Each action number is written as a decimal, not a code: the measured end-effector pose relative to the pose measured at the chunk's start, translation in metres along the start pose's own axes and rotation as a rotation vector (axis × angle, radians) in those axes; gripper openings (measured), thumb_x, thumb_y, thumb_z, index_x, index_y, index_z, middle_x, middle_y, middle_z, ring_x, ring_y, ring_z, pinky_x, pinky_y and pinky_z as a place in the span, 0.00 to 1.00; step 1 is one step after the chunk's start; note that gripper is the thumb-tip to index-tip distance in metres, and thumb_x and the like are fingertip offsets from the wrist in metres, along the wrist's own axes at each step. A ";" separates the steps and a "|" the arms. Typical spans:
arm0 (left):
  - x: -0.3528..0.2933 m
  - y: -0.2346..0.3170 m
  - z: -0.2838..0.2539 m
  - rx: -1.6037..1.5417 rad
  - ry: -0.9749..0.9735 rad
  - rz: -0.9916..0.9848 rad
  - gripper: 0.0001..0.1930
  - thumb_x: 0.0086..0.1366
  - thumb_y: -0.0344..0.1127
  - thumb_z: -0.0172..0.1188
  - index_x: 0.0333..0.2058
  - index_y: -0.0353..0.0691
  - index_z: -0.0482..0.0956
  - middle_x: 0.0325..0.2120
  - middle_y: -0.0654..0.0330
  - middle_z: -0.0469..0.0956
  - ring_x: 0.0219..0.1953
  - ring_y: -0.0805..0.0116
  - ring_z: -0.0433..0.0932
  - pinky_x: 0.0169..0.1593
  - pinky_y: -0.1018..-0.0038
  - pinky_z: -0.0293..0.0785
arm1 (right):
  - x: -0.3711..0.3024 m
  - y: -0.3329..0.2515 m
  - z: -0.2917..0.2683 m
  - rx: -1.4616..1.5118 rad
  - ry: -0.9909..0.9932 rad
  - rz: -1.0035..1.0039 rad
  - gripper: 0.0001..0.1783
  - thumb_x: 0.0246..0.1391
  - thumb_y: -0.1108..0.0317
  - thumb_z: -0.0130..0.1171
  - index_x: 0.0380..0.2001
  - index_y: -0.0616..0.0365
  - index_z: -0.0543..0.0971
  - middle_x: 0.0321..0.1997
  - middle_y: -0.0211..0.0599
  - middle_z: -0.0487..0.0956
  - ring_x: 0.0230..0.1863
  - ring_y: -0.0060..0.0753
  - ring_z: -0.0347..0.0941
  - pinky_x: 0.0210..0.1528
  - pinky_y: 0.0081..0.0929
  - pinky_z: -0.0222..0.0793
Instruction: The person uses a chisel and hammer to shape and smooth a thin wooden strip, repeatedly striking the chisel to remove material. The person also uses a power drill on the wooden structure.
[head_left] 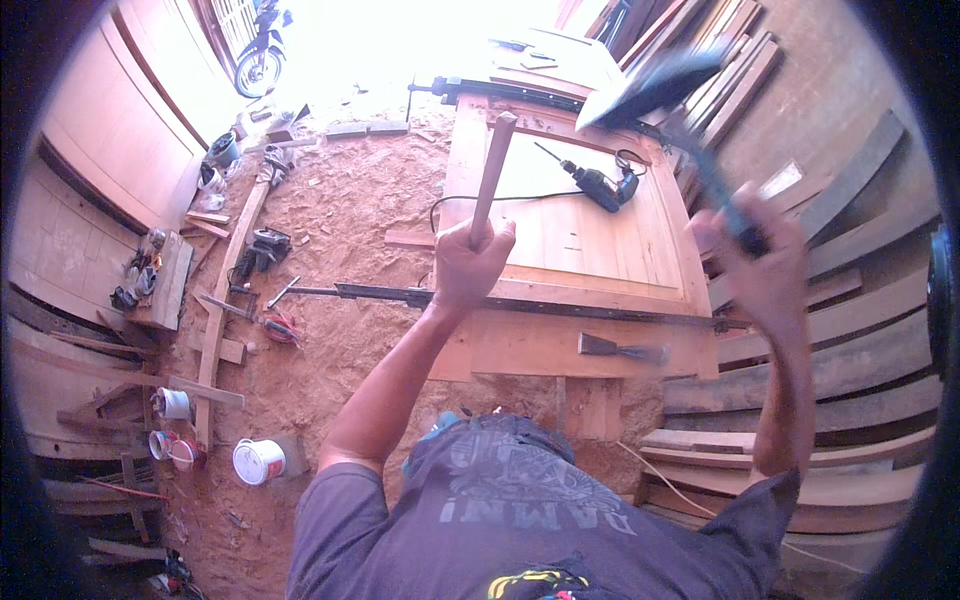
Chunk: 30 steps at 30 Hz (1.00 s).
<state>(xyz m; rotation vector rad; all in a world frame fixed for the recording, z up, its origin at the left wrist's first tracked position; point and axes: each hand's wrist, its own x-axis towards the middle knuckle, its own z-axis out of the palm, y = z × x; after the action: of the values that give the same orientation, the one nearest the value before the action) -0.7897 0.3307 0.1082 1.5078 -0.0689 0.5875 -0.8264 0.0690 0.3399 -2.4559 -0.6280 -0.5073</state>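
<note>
My left hand (468,262) is closed around a narrow wooden stick (490,180), held upright over the left side of a pale wooden door panel (560,240). Raised at the right, my right hand (755,240) grips the blue handle of a tool with a broad dark head (655,90). Motion smears the head, so its exact kind is unclear. A power drill (605,185) with a black cord lies on the panel. Bar clamps cross it at the far end (520,95) and the near end (590,305). A chisel (620,348) rests on the near board.
Stacked planks (800,400) line the right side. On the dirt floor at left are a white bucket (258,461), smaller pots (172,404), a black power tool (262,250) and a long wood strip (212,360). Large panels (120,130) lean at left, with a motorbike (262,60) beyond.
</note>
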 end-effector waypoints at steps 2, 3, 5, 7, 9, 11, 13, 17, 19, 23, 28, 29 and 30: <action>-0.001 -0.003 0.002 0.016 -0.001 -0.003 0.26 0.65 0.27 0.65 0.13 0.46 0.59 0.13 0.77 0.59 0.18 0.87 0.56 0.20 0.78 0.52 | 0.019 0.023 -0.035 -0.328 0.354 -0.236 0.12 0.61 0.61 0.68 0.33 0.58 0.78 0.21 0.23 0.69 0.23 0.18 0.63 0.26 0.23 0.59; -0.001 -0.002 0.004 0.015 -0.005 -0.004 0.25 0.64 0.26 0.64 0.13 0.46 0.59 0.13 0.77 0.59 0.18 0.86 0.57 0.20 0.78 0.52 | 0.027 0.017 -0.051 -0.470 0.447 -0.328 0.12 0.61 0.62 0.67 0.34 0.58 0.78 0.22 0.25 0.71 0.24 0.20 0.65 0.27 0.25 0.60; 0.001 0.002 0.021 0.006 -0.039 0.015 0.24 0.63 0.26 0.64 0.14 0.45 0.58 0.13 0.76 0.59 0.18 0.86 0.56 0.20 0.77 0.53 | 0.038 -0.006 -0.074 -0.767 0.579 -0.483 0.11 0.61 0.63 0.67 0.36 0.59 0.79 0.25 0.30 0.73 0.27 0.26 0.67 0.31 0.29 0.63; 0.000 0.001 0.013 0.091 -0.023 0.025 0.24 0.62 0.25 0.63 0.14 0.43 0.58 0.13 0.76 0.58 0.19 0.86 0.56 0.21 0.77 0.53 | 0.038 0.004 -0.029 -0.818 0.322 -0.436 0.11 0.61 0.64 0.66 0.38 0.60 0.80 0.27 0.35 0.76 0.29 0.31 0.70 0.34 0.33 0.65; 0.000 -0.004 0.005 0.180 0.003 0.029 0.23 0.62 0.25 0.62 0.15 0.42 0.58 0.13 0.75 0.57 0.19 0.86 0.56 0.21 0.77 0.53 | 0.028 0.022 0.016 -0.684 -0.199 -0.205 0.11 0.60 0.65 0.66 0.40 0.61 0.81 0.30 0.40 0.78 0.32 0.37 0.73 0.37 0.36 0.68; 0.000 -0.005 0.006 0.150 -0.016 0.078 0.23 0.62 0.25 0.62 0.15 0.42 0.58 0.14 0.75 0.56 0.20 0.86 0.56 0.21 0.77 0.53 | 0.019 0.016 0.002 -0.528 -0.292 -0.011 0.12 0.60 0.66 0.65 0.42 0.62 0.81 0.32 0.45 0.81 0.34 0.42 0.76 0.41 0.40 0.71; -0.005 -0.005 0.000 0.124 -0.003 0.050 0.22 0.63 0.25 0.61 0.15 0.42 0.58 0.14 0.75 0.56 0.20 0.86 0.56 0.21 0.76 0.53 | 0.032 -0.009 -0.022 -0.387 -0.152 0.097 0.13 0.60 0.67 0.65 0.45 0.63 0.82 0.35 0.49 0.84 0.36 0.48 0.79 0.44 0.44 0.73; -0.008 -0.013 0.007 0.072 -0.034 0.025 0.23 0.63 0.25 0.61 0.16 0.43 0.57 0.14 0.75 0.56 0.20 0.86 0.56 0.21 0.76 0.53 | 0.048 -0.023 -0.091 -0.674 0.302 -0.311 0.11 0.61 0.68 0.61 0.43 0.63 0.81 0.34 0.47 0.84 0.36 0.47 0.79 0.43 0.44 0.73; -0.004 -0.009 0.013 0.059 -0.042 0.041 0.23 0.63 0.25 0.61 0.15 0.43 0.57 0.14 0.76 0.56 0.20 0.86 0.56 0.21 0.77 0.54 | 0.056 -0.031 -0.105 -0.900 0.503 -0.540 0.09 0.62 0.69 0.58 0.41 0.63 0.81 0.32 0.43 0.83 0.35 0.44 0.78 0.41 0.43 0.73; -0.007 -0.006 -0.003 0.166 0.003 0.035 0.23 0.63 0.25 0.61 0.15 0.43 0.57 0.14 0.75 0.56 0.20 0.86 0.56 0.21 0.76 0.54 | 0.037 0.012 -0.009 -0.798 -0.181 -0.325 0.08 0.64 0.70 0.53 0.38 0.62 0.80 0.30 0.36 0.81 0.32 0.38 0.76 0.38 0.40 0.71; -0.003 -0.015 0.005 0.153 -0.004 0.058 0.22 0.62 0.25 0.61 0.16 0.42 0.57 0.14 0.74 0.56 0.20 0.86 0.56 0.21 0.76 0.54 | 0.027 -0.011 -0.056 -0.486 -0.272 -0.133 0.11 0.66 0.71 0.47 0.33 0.62 0.78 0.27 0.27 0.78 0.30 0.31 0.74 0.33 0.37 0.70; -0.004 -0.011 0.006 0.127 -0.011 0.030 0.22 0.63 0.25 0.60 0.16 0.42 0.56 0.14 0.74 0.56 0.21 0.85 0.56 0.21 0.76 0.54 | 0.032 -0.013 -0.071 -0.473 -0.186 -0.214 0.12 0.67 0.71 0.46 0.32 0.61 0.78 0.26 0.25 0.78 0.29 0.30 0.74 0.32 0.37 0.69; -0.005 -0.010 0.003 0.123 -0.017 0.033 0.22 0.63 0.26 0.60 0.16 0.42 0.56 0.14 0.74 0.55 0.21 0.85 0.55 0.21 0.76 0.54 | 0.040 -0.016 -0.083 -0.566 -0.060 -0.308 0.11 0.66 0.71 0.46 0.33 0.61 0.78 0.26 0.26 0.78 0.30 0.31 0.74 0.33 0.37 0.70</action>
<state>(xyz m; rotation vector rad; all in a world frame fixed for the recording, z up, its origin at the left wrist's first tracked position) -0.7888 0.3268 0.0974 1.6339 -0.0714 0.6148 -0.8205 0.0448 0.4301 -2.9214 -1.0090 -0.8270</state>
